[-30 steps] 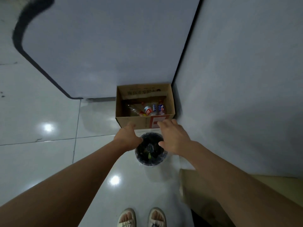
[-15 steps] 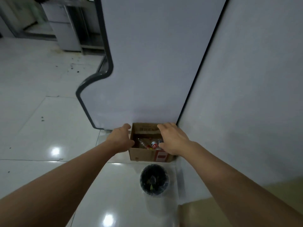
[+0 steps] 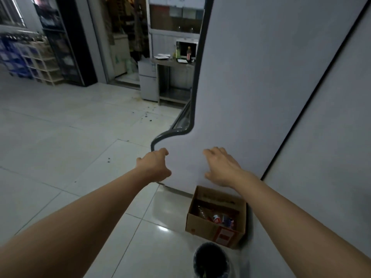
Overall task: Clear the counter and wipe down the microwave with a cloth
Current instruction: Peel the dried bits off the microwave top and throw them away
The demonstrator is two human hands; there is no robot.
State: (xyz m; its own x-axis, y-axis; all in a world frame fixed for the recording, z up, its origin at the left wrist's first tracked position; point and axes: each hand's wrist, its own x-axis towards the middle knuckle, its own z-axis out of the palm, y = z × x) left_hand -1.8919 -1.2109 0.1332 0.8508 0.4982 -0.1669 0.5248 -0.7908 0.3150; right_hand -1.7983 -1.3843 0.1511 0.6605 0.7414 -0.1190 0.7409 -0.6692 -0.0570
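Hands reach forward holding nothing: the left hand (image 3: 154, 167) has loosely curled fingers, the right hand (image 3: 220, 166) has relaxed, slightly spread fingers. Far beyond the fingertips, a microwave (image 3: 185, 49) sits on the distant counter (image 3: 172, 62). Below the right fingers stands a cardboard box (image 3: 215, 230).

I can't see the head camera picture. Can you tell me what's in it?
Two bare arms reach forward, the left hand and right hand empty, over a white tiled floor. Below them an open cardboard box of bottles sits against a grey wall, with a black bin in front. Far off, a counter holds bottles.
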